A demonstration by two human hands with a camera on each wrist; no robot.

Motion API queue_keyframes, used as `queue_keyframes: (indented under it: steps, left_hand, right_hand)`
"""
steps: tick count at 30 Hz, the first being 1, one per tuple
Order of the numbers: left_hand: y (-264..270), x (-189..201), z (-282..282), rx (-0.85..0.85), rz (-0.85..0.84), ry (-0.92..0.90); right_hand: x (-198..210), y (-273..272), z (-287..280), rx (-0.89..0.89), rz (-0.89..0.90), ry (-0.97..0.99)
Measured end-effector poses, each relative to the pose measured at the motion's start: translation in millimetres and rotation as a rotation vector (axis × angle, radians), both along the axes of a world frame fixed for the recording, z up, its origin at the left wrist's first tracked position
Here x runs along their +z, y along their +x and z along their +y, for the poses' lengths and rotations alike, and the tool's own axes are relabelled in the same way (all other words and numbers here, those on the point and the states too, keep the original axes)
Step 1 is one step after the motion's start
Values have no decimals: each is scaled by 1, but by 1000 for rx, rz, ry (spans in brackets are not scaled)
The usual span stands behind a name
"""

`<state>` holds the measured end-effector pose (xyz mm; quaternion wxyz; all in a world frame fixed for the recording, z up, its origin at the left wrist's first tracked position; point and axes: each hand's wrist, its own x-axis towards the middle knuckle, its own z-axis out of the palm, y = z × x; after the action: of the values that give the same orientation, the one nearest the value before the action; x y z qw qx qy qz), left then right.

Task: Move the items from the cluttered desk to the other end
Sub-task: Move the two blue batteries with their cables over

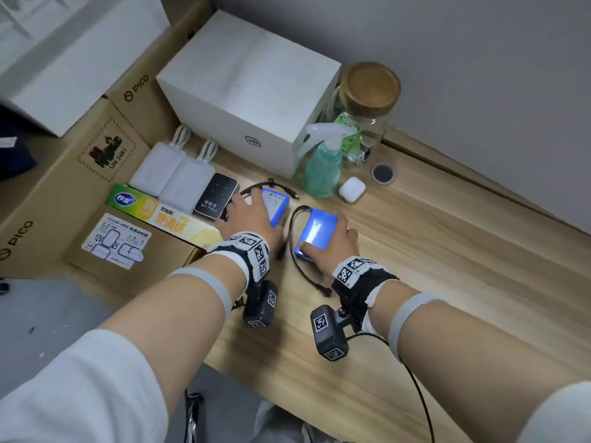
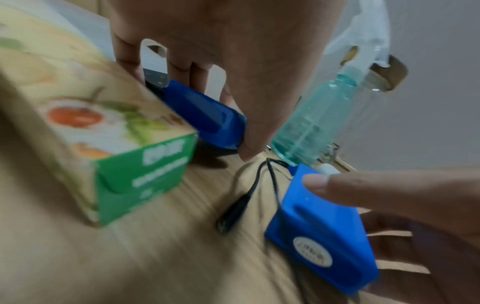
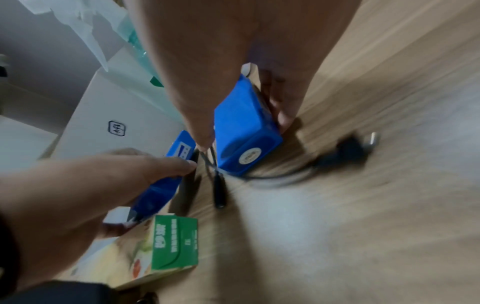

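Two blue battery packs with black leads lie side by side on the wooden desk [image 1: 447,282]. My left hand [image 1: 256,212] grips the left pack [image 1: 276,204] from above; in the left wrist view the thumb [image 2: 253,148] presses its near end and the fingers curl over the far side of the pack [image 2: 207,117]. My right hand [image 1: 326,243] grips the right pack [image 1: 316,230], thumb on one long side and fingers on the other, as the right wrist view shows round the pack [image 3: 244,133]. Its lead [image 1: 297,266] trails toward me.
Left of the packs are a black device [image 1: 217,195], two white power banks [image 1: 172,174], a green and yellow box [image 1: 160,212] and cardboard boxes [image 1: 64,187]. Behind stand a white box [image 1: 249,91], a spray bottle [image 1: 323,164], a glass jar [image 1: 367,103] and an earbud case [image 1: 351,189].
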<state>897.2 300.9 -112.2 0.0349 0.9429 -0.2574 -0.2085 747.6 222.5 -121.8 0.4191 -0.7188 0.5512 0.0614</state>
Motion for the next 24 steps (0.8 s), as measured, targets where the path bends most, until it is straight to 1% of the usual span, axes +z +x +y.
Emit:
queue_keyframes:
  steps: [3,10,14,18,22,24]
  left_hand:
    - [7,-3,8,29,19,-30]
    - [11,4,16,-37,57,-89]
    - [6,3,20,-85,34,-73]
    - [-5,2,22,-75,2,-47]
    - [-27,11,14,-112,-95,-78]
    - [-44,22,4,-173,-79,-112]
  right_hand:
    - [0,9,2,6,-57,4]
    - [8,17,4,-25,-63,71]
    - [-10,13,3,-6,-115,143]
    - [18,8,10,49,-121,182]
    - [32,-13,15,-10,-161,192]
    - [41,-35,13,-45,-157,196]
